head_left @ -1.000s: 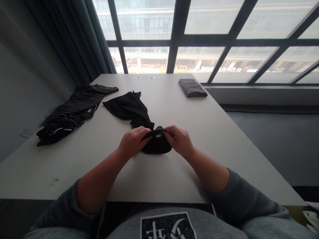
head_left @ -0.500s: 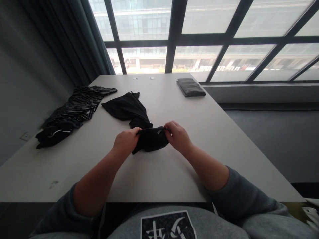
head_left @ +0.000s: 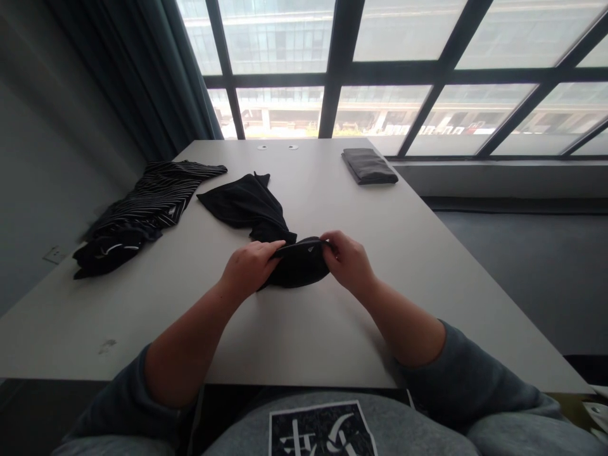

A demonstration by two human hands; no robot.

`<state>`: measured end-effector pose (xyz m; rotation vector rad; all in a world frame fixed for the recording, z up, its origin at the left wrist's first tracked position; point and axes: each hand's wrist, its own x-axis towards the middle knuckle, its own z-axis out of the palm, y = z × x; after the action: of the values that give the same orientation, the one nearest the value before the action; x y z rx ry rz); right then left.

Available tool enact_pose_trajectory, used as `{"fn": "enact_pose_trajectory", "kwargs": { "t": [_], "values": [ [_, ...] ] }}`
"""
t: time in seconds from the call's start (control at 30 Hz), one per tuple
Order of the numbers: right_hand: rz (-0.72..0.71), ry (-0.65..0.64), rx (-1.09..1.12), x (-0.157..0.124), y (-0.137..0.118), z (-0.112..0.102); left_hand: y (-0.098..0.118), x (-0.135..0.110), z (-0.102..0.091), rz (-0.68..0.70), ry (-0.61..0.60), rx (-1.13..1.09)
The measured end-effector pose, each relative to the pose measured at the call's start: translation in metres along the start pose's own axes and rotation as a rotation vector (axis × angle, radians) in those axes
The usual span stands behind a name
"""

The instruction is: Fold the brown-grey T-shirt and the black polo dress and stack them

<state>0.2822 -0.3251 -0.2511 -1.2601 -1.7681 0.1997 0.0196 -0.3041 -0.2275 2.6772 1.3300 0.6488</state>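
Observation:
Both hands grip the near end of a black garment (head_left: 297, 269) by a straight, band-like edge. My left hand (head_left: 247, 267) pinches the left end of that edge, thumb and fingers pressed together. At the right end, my right hand (head_left: 350, 258) has its fingers closed on the fabric. A small light mark shows on the cloth beside the right fingers. The rest of the garment lies bunched and twisted, stretching away to the far left across the white table (head_left: 313, 335). Which kind of garment it is cannot be made out.
Dark striped clothing (head_left: 159, 196) lies crumpled along the table's left side, with a black bundle (head_left: 111, 252) at its near end. A folded grey cloth (head_left: 369, 166) rests near the far right edge. Windows and a dark curtain (head_left: 142, 76) stand behind the table.
The view has shifted slightly. My left hand has moved a little inward along the held edge, its fingers now lying further over it, and the edge tilts up to the right.

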Motion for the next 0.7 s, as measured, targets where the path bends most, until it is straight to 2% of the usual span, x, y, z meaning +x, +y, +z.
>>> {"fn": "enact_pose_trajectory", "kwargs": {
  "t": [0.17,0.3,0.37,0.5,0.7],
  "values": [
    [-0.079,0.025,-0.054,0.004,0.004,-0.004,-0.005,0.0,0.0,-0.126,-0.014,-0.009],
    [-0.09,0.015,-0.056,0.004,0.0,-0.005,-0.002,-0.001,-0.004,-0.145,0.074,0.014],
    [-0.091,0.013,-0.061,0.003,-0.001,-0.004,0.001,-0.002,-0.006,-0.143,0.071,-0.035],
    [-0.067,-0.033,-0.079,0.003,0.001,-0.002,0.005,-0.003,-0.006,-0.064,-0.032,-0.131],
    [-0.041,0.012,-0.089,0.005,0.004,-0.004,0.003,-0.004,-0.003,-0.074,0.04,-0.089]
  ]
}}
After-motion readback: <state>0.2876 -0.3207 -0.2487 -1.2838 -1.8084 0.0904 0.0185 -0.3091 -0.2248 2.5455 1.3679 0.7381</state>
